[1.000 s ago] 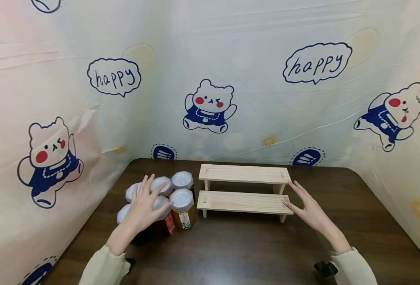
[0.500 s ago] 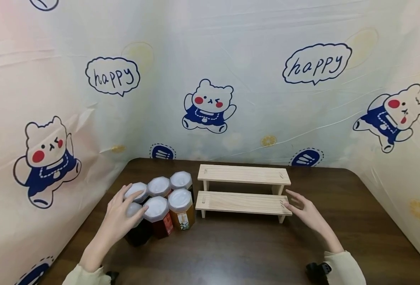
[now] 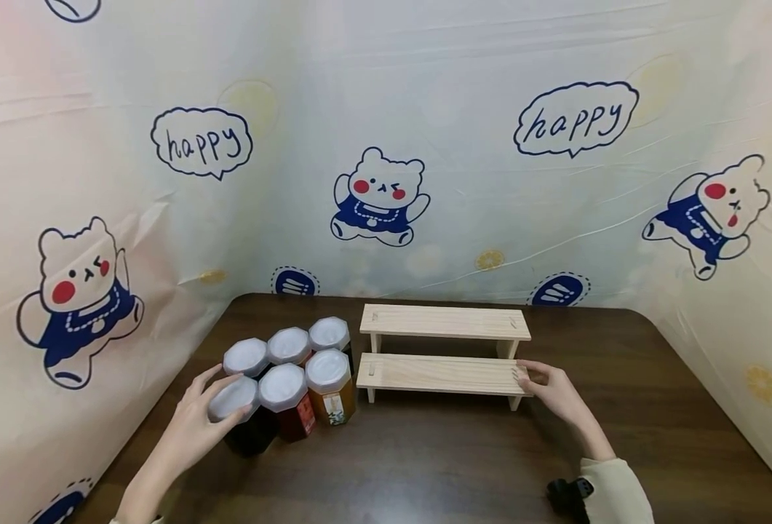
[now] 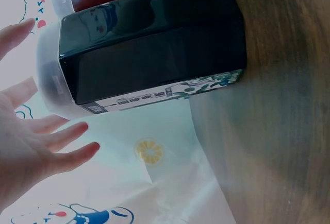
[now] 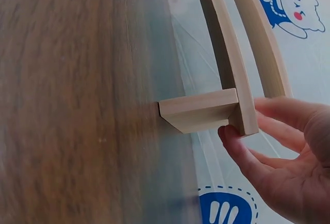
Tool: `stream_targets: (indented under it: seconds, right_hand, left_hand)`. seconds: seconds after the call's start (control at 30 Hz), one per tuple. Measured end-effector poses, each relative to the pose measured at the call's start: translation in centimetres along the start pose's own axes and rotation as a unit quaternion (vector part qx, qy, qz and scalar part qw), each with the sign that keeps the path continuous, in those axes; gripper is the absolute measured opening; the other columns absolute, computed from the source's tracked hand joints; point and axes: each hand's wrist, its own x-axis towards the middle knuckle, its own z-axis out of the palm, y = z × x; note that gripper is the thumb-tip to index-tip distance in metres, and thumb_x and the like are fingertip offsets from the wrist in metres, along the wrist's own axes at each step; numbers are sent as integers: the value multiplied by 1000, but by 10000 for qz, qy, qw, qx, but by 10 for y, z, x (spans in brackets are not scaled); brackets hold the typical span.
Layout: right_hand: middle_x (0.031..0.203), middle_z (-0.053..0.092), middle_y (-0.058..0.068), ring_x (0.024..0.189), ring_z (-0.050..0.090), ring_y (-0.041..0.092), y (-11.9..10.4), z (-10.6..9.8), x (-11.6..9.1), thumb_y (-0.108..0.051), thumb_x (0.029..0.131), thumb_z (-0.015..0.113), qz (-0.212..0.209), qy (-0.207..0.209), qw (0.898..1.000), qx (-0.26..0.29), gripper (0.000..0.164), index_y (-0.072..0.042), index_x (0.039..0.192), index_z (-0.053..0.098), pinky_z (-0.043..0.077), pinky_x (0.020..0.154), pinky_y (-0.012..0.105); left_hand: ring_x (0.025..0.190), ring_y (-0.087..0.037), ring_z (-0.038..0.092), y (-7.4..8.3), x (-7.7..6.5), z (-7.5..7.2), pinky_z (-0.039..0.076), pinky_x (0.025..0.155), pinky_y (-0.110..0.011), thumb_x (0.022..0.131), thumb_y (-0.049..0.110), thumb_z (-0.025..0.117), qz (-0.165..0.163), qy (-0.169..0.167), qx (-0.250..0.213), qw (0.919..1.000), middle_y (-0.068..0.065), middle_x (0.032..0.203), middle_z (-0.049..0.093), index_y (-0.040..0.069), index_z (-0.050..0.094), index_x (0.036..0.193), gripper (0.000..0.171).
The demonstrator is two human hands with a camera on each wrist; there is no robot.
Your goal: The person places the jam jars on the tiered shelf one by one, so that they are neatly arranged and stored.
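Brown tabletop [image 3: 412, 451], left hand [image 3: 192, 421] with fingers apart around jar lid [image 3: 233, 398], right hand [image 3: 554, 389] pinching wooden stand [image 3: 438, 372]

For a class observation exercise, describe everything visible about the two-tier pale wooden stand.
The two-tier pale wooden stand has two long flat boards in steps, the back one higher, with slot-like marks near their ends and legs beneath. It looks like unpainted, lightly grained wood. It stands upright on the dark brown wood-grained table, right of the whitish-lidded amber jar. The person's bare right hand pinches the lower board's right end.
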Motion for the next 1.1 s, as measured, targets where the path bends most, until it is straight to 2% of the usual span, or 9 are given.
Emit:
stream_targets:
  seconds: [0.1, 0.23, 0.43, 0.67, 0.93, 1.1]
  right_hand:
    - [109, 56, 26, 76, 60, 16, 2, 2, 1, -12, 84, 59, 95, 17, 9999, 124, 41, 7, 120, 50, 46, 62, 29]
    - [106, 59, 24, 70, 59, 10, 4, 4, 1, -13, 84, 60, 271, 75, 9990, 344, 42, 8, 119, 51, 46, 63, 29]
    - [119, 52, 21, 71, 58, 8, 10, 4, 0, -16, 84, 59, 527, 124, 9971, 526, 44, 4, 122, 50, 47, 69, 33]
    - [124, 48, 20, 75, 58, 4, 8, 5, 0, -17, 85, 59, 679, 172, 9953, 662, 45, 4, 123, 49, 47, 71, 32]
    - [123, 48, 21, 76, 57, 4, 5, 6, -2, -15, 85, 59, 698, 247, 9949, 682, 44, 6, 122, 48, 47, 70, 29]
    - [122, 48, 22, 75, 57, 1, 6, 5, -1, -12, 85, 59, 593, 254, 9951, 749, 42, 7, 121, 49, 47, 67, 24]
  left_hand:
    - [105, -46, 37, -3, -3, 1, 30, 75, -59, 73, 26, 71, -151, -161, 36, 9998, -26, 124, 35, 5, 55, 113, 48]
    - [100, -43, 44, -6, -4, 5, 37, 72, -54, 72, 27, 72, -222, -151, 31, 9996, -22, 119, 38, 7, 55, 115, 50]
    - [93, -36, 49, -6, -3, 8, 38, 72, -48, 69, 28, 74, -335, -82, -4, 9994, -17, 109, 43, 9, 54, 116, 54]
    - [93, -37, 47, -9, -5, 11, 39, 71, -50, 69, 33, 74, -642, -175, -93, 9977, -21, 107, 44, 12, 51, 119, 59]
    - [82, -34, 51, -9, -6, 20, 42, 61, -48, 64, 26, 78, -641, 362, 108, 9972, -20, 95, 45, 15, 56, 113, 55]
    - [80, -28, 52, -11, -6, 23, 42, 61, -45, 60, 21, 80, -607, 785, 111, 9950, -13, 91, 48, 14, 60, 109, 53]
